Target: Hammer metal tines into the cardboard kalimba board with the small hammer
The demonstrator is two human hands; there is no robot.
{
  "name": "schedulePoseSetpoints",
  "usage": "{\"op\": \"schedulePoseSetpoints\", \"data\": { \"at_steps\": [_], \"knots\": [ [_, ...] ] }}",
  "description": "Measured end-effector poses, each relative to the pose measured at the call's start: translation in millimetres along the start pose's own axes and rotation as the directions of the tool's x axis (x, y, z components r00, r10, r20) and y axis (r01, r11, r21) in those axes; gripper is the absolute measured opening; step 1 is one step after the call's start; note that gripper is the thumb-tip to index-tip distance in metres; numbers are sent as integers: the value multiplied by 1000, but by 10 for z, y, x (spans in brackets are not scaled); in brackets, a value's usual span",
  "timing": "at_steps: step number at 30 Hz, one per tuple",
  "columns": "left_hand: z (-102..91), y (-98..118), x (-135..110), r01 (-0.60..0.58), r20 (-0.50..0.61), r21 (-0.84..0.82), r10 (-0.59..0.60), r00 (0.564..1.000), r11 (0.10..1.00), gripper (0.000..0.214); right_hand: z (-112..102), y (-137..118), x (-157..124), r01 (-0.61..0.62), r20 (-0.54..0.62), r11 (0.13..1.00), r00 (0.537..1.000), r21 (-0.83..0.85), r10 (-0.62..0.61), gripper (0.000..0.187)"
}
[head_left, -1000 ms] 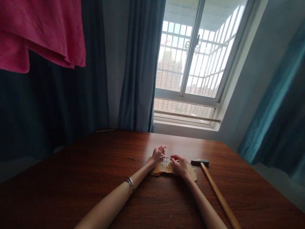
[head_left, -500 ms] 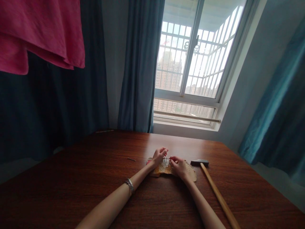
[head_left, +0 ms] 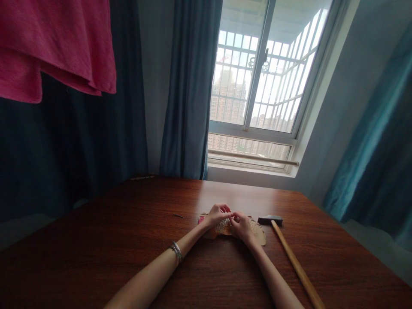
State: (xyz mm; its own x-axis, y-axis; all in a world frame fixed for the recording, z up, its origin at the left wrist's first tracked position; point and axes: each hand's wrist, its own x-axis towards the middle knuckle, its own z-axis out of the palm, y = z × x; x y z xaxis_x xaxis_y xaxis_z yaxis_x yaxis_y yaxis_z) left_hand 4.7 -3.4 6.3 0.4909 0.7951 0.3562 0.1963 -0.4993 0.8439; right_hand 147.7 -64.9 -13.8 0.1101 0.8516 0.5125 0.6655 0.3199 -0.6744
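Note:
My left hand (head_left: 217,214) reaches over a flat tan piece (head_left: 259,237) dotted with small dark marks, its fingers bent and pinched. My right hand (head_left: 241,225) lies over the same piece, thumb and forefinger closed together. Both sets of fingertips meet above its middle; whatever they hold is too small to make out. An orange-brown front edge and a pink patch (head_left: 201,219) at the left end show around my hands. Slanted dark marks line its far right edge. Its middle is mostly covered by my fingers.
A hammer (head_left: 291,257) with a wooden handle lies to the right, head away from me. Left of my hands is a thin dark rod (head_left: 178,215) on the brown wooden table (head_left: 128,253). A pink cloth (head_left: 64,47) hangs at upper left; a window stands beyond.
My left hand has moved right and slightly down, bringing its fingertips to those of my right hand. The upright thin dark pieces seen between the hands before are now covered.

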Motion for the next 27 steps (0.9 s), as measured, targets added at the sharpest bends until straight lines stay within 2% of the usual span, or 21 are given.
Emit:
{"op": "schedulePoseSetpoints", "data": {
  "at_steps": [9,16,19,21,23,24,25,27],
  "knots": [
    [22,-1,-8,-33,12,33,33,999,999,26,-57,-28,-23,62,2,997,998,-47,-62,12],
    [21,-11,-25,-87,1,82,87,996,993,20,-84,-103,-38,42,36,998,999,-55,-40,15],
    [14,-10,-36,-104,0,94,104,995,990,17,-255,-83,-8,9,109,996,994,-87,1,20],
    [11,-4,-40,-98,-2,99,99,995,990,16,-465,-24,-2,-28,124,978,991,-208,55,23],
    [11,1,-40,-89,1,102,89,996,991,14,-730,55,-27,-109,83,905,984,-411,157,25],
    [12,1,-39,-87,3,103,87,996,991,14,-870,92,-56,-185,40,842,971,-507,237,28],
    [14,0,-37,-85,7,105,85,996,991,14,-1008,122,-94,-274,-23,759,946,-591,324,31],
    [19,-9,-33,-77,12,115,76,997,990,15,-1258,150,-206,-432,-130,580,863,-691,489,38]
  ]
}}
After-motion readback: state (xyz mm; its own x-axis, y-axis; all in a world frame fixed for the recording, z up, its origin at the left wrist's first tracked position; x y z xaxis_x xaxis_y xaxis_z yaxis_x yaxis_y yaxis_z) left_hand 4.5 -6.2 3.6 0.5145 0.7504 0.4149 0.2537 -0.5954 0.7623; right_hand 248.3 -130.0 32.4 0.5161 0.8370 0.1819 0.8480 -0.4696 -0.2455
